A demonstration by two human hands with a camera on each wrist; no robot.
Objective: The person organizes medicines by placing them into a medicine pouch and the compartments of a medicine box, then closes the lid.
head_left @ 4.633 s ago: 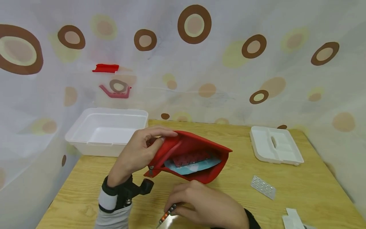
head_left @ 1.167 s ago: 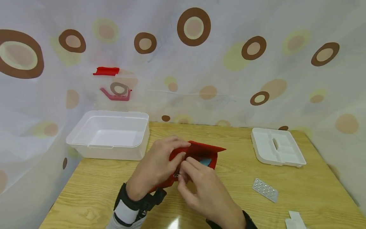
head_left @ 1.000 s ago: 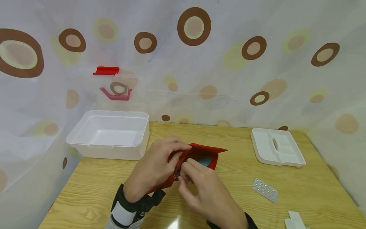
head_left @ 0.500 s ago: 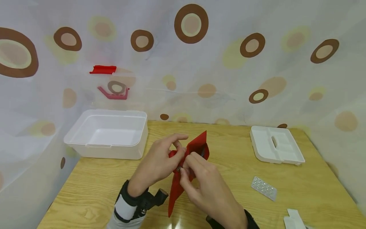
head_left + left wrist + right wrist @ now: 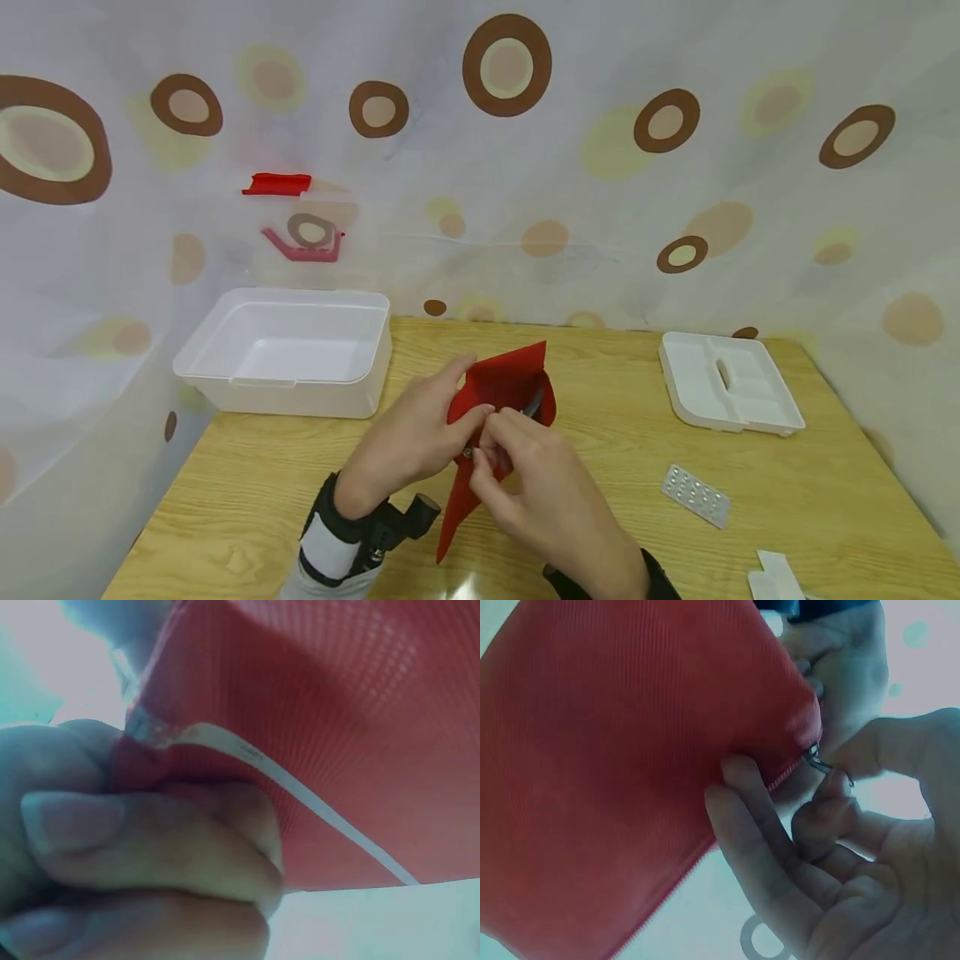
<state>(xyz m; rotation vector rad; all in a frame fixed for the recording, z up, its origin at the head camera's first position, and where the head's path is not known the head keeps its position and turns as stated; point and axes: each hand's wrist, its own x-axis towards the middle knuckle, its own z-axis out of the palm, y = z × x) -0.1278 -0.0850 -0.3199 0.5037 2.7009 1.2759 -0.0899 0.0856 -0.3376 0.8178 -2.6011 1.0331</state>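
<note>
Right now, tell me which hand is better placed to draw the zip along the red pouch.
Probably the right hand: it pinches the zip pull. The left hand grips the red pouch close to that pull, so it seems better suited to steadying the cloth.

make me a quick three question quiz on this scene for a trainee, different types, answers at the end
1. What does the right hand pinch?
a) a folded white card
b) a small metal zip pull
c) a black wristband

2. True or false: the silver rectangular blister pack lies on the wood-grain table, outside the white plastic divided tray.

3. In the head view, which hand is nearer the white, deep, rectangular plastic box?

Key
1. b, at the zip of the red fabric pouch.
2. True.
3. The left hand, which grips the pouch.
</note>
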